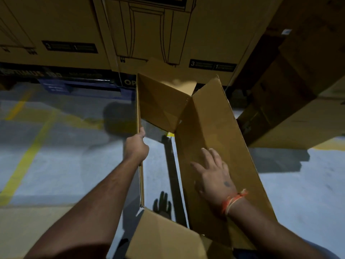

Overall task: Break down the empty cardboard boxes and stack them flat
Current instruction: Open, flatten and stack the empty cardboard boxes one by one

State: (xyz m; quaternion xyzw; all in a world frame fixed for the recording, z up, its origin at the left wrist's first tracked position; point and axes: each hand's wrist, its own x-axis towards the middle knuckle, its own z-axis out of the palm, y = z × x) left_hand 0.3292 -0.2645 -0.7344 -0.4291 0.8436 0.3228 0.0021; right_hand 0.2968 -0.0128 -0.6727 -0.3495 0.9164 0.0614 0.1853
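An empty brown cardboard box [209, 124] is held up over the floor, open at top and bottom so the floor shows through it. My left hand [136, 146] grips the thin edge of its left wall. My right hand [214, 174] lies flat with spread fingers against the inside of the right wall; an orange thread band is on that wrist. A far flap [160, 101] is folded inward, and a near flap [164, 238] hangs at the bottom of the view.
Large printed cardboard cartons [145, 34] stand stacked along the back. More big cartons [291, 94] lean at the right. The grey concrete floor [65, 150] has yellow painted lines [28, 156]. A dark blue pallet [74, 86] sits under the back cartons.
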